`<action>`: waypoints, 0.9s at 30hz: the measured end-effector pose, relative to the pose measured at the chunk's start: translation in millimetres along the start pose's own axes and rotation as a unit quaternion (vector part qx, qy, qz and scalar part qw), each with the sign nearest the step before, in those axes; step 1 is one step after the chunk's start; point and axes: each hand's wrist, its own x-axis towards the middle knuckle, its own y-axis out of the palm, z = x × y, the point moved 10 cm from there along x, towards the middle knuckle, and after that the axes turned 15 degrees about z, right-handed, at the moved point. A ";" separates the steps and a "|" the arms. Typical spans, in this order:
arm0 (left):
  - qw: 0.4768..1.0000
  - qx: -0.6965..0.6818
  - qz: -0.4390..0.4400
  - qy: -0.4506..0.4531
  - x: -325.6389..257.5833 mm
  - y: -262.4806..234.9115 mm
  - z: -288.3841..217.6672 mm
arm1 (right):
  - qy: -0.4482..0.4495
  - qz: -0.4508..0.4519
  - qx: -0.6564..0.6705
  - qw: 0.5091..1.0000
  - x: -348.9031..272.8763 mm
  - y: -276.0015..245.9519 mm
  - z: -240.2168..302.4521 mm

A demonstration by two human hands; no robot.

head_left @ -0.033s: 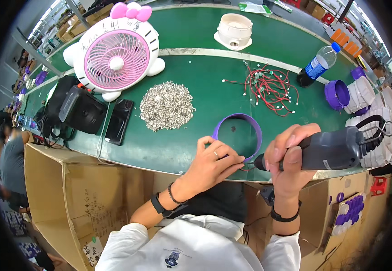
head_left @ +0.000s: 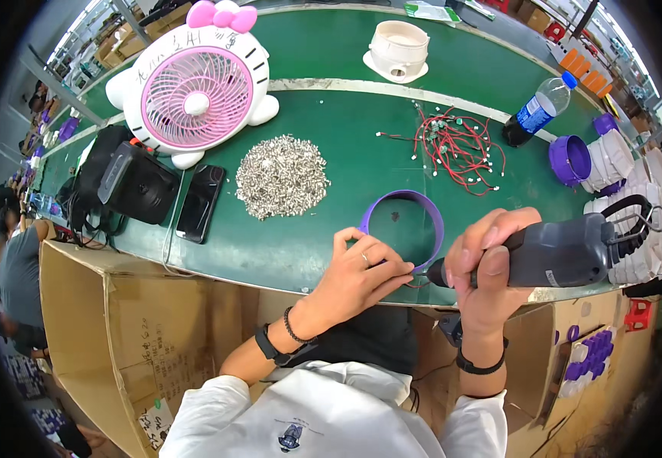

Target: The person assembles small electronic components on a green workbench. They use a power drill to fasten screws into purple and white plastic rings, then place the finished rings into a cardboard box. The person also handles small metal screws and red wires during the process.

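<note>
A purple plastic ring [head_left: 441, 227] rests at the near edge of the green table. My left hand [head_left: 364, 269] is closed on its near left side, fingertips together at the rim. A short piece of red wire [head_left: 420, 286] shows just below those fingertips. My right hand [head_left: 491, 263] is wrapped round a black electric screwdriver [head_left: 556, 250], held sideways with its nose pointing left. The screwdriver's tip meets the ring's near side beside my left fingertips; the exact contact spot is too small to make out.
Beyond the ring lie a pile of small screws [head_left: 281, 178] and tangled red wires [head_left: 460, 149]. A fan [head_left: 197, 99], phone [head_left: 201, 204] and black speaker-like box [head_left: 136, 183] stand left. A white housing [head_left: 398, 49] is behind; a bottle [head_left: 537, 111] and stacked white parts [head_left: 612, 160] are right.
</note>
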 end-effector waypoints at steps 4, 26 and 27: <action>1.000 -0.030 -0.010 -0.001 -2.7 2.9 4.0 | 0.015 0.009 0.001 1.000 -0.3 5.3 -6.0; 0.996 -0.087 -0.019 -0.001 -5.4 9.5 13.1 | 0.043 0.023 -0.013 0.999 -5.1 13.5 -11.3; 0.995 -0.094 -0.019 0.001 -5.0 9.3 13.0 | 0.043 0.028 -0.023 0.998 -4.6 14.0 -10.1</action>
